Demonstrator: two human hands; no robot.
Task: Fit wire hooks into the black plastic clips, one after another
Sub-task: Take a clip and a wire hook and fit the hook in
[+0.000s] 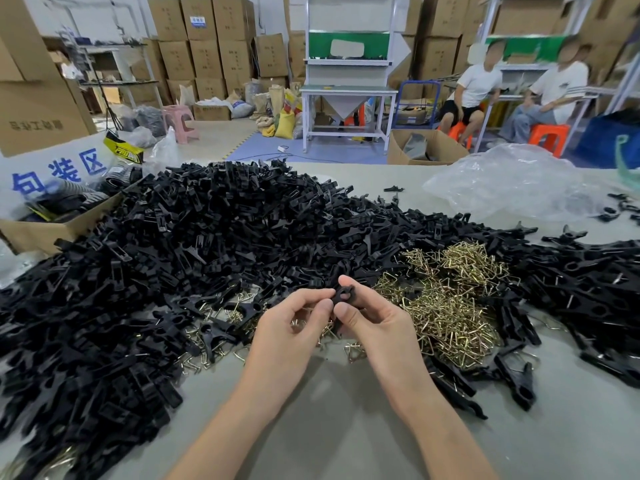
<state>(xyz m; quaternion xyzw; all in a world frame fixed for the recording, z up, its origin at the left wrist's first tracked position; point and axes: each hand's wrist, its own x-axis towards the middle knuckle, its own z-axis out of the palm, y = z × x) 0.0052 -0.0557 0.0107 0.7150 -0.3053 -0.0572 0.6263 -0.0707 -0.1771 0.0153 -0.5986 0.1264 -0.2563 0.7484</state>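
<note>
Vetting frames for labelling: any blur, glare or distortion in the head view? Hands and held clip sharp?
Head view: left hand and right hand pinching the black clip are sharp; strong wide-angle bowing toward the edges; light soft and even, only faint shadows on the table; mild glare on the plastic bag and wire hooks; clip pile is dark, low contrast.

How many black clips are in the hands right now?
1. The black clip is pinched between the left hand and right hand, just left of the wire hook pile. Another could be hidden behind them.
</note>
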